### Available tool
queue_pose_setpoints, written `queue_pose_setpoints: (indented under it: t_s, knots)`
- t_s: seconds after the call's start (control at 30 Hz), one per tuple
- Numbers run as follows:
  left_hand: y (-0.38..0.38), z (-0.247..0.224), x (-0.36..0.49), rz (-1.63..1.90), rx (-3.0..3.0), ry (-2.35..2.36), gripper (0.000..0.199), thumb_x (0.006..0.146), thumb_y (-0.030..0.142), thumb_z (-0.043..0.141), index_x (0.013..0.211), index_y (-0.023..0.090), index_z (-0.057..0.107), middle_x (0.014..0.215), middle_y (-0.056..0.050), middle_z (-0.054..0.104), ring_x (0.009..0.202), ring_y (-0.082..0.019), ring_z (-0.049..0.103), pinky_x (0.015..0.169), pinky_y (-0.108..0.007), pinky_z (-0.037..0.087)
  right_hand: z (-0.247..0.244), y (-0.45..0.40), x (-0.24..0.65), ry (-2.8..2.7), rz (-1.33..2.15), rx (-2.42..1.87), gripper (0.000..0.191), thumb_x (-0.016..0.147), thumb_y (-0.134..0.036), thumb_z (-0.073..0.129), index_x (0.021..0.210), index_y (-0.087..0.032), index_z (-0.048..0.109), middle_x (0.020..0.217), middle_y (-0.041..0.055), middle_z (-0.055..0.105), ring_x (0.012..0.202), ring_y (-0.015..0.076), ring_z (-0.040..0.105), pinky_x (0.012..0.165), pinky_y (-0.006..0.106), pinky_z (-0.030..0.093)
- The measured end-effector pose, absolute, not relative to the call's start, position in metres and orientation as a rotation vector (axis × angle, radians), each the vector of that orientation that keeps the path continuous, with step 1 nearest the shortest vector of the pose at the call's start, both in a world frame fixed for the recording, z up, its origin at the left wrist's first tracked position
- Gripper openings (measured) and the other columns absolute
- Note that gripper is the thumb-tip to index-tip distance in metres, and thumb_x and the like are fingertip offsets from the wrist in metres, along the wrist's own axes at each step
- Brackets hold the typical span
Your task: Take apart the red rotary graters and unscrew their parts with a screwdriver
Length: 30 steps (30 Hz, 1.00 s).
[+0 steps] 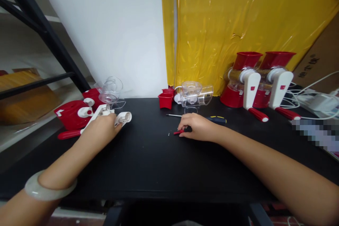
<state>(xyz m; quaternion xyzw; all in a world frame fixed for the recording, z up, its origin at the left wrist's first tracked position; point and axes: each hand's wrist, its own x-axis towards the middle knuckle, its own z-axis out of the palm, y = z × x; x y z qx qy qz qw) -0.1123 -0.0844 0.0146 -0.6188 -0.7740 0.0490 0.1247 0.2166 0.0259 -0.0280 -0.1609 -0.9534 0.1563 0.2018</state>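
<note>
Right hand [194,127]: thumb and fingertips together, pinching a small red piece [178,132] just above or on the worktop [148,162]; which of the two cannot be told.
Left hand [102,126]: fingers curled around a white plastic piece [124,117], whose rounded, hollow end juts out to the right of the thumb.
Beside the left hand: a white crank with a red grip [69,134], partly covered by the hand; whether they touch is unclear.
Left wrist: a pale bangle [50,190].
Beside the right hand: a screwdriver [217,119] lies just behind it, shaft to the left, dark handle with yellow marks to the right; a tiny white bit [168,134] lies left of the red piece.
Behind the left hand: red grater bases [70,114] and clear plastic housings [111,91].
Back of the worktop, centre: red hoppers [165,101] next to a clear grater body [194,93].
Back right: two assembled rotary graters [238,91] side by side, white cranks hanging down toward their red grips.
Far right: white cables [299,99], near a cardboard box [315,60].
Backdrop: a white panel [113,24] beside glossy yellow sheeting [233,14].
</note>
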Motion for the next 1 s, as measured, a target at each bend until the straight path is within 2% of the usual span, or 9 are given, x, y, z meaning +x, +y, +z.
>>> queue_pose_setpoints:
  t_s: [0.17, 0.37, 0.47, 0.63, 0.8, 0.87, 1.0]
  knots:
    - [-0.090, 0.017, -0.112, 0.160, -1.735, -2.264, 0.045, 0.093, 0.045, 0.032, 0.101, 0.009, 0.057, 0.092, -0.022, 0.068, 0.085, -0.039, 0.066, 0.068, -0.041, 0.045, -0.027, 0.023, 0.215, -2.681, 0.422, -0.444, 0.010, 0.078, -0.019, 0.074, 0.086, -0.019, 0.067, 0.086, 0.0018, 0.066, 0.081, 0.0142, 0.060, 0.075, 0.028, 0.043]
    - [-0.095, 0.050, -0.140, 0.105, -1.479, -2.284, 0.070, 0.089, 0.066, 0.024, 0.105, 0.008, 0.058, 0.093, -0.023, 0.067, 0.087, -0.039, 0.065, 0.071, -0.039, 0.046, -0.025, 0.020, 0.215, -2.708, 0.434, -0.463, 0.009, 0.080, -0.018, 0.072, 0.089, -0.019, 0.068, 0.089, 0.0022, 0.065, 0.085, 0.0149, 0.060, 0.078, 0.029, 0.042]
    - [-0.092, 0.060, -0.156, 0.154, -1.410, -2.346, 0.071, 0.090, 0.064, 0.023, 0.103, 0.004, 0.060, 0.099, -0.028, 0.067, 0.090, -0.040, 0.064, 0.070, -0.038, 0.045, -0.026, 0.020, 0.215, -2.710, 0.440, -0.463, 0.010, 0.081, -0.018, 0.071, 0.091, -0.019, 0.069, 0.090, 0.0025, 0.066, 0.086, 0.0151, 0.060, 0.079, 0.029, 0.042]
    - [-0.083, 0.052, -0.174, 0.159, -1.425, -2.378, 0.062, 0.091, 0.053, 0.028, 0.104, 0.001, 0.059, 0.102, -0.031, 0.066, 0.093, -0.042, 0.063, 0.070, -0.038, 0.044, -0.027, 0.021, 0.215, -2.707, 0.457, -0.445, 0.009, 0.081, -0.019, 0.070, 0.091, -0.020, 0.068, 0.089, 0.0023, 0.066, 0.085, 0.0150, 0.060, 0.079, 0.029, 0.042]
    - [-0.083, 0.040, -0.178, 0.036, -1.373, -2.348, 0.071, 0.090, 0.055, 0.030, 0.119, -0.009, 0.041, 0.100, -0.035, 0.064, 0.090, -0.043, 0.065, 0.068, -0.039, 0.045, -0.027, 0.021, 0.215, -2.696, 0.444, -0.427, 0.009, 0.080, -0.018, 0.071, 0.089, -0.019, 0.068, 0.084, 0.0013, 0.065, 0.079, 0.0138, 0.058, 0.075, 0.028, 0.041]
    - [-0.084, 0.039, -0.176, 0.055, -1.343, -2.370, 0.072, 0.090, 0.057, 0.031, 0.121, -0.008, 0.037, 0.098, -0.034, 0.065, 0.090, -0.043, 0.065, 0.068, -0.038, 0.045, -0.027, 0.021, 0.214, -2.697, 0.442, -0.429, 0.009, 0.080, -0.018, 0.071, 0.088, -0.019, 0.068, 0.083, 0.0010, 0.064, 0.078, 0.0135, 0.057, 0.074, 0.027, 0.041]
    - [-0.084, 0.043, -0.172, 0.132, -1.309, -2.448, 0.077, 0.085, 0.070, 0.025, 0.120, 0.003, 0.040, 0.102, -0.029, 0.065, 0.095, -0.045, 0.064, 0.068, -0.040, 0.046, -0.027, 0.020, 0.214, -2.703, 0.461, -0.434, 0.009, 0.080, -0.018, 0.071, 0.088, -0.019, 0.068, 0.083, 0.0011, 0.064, 0.077, 0.0130, 0.056, 0.072, 0.027, 0.040]
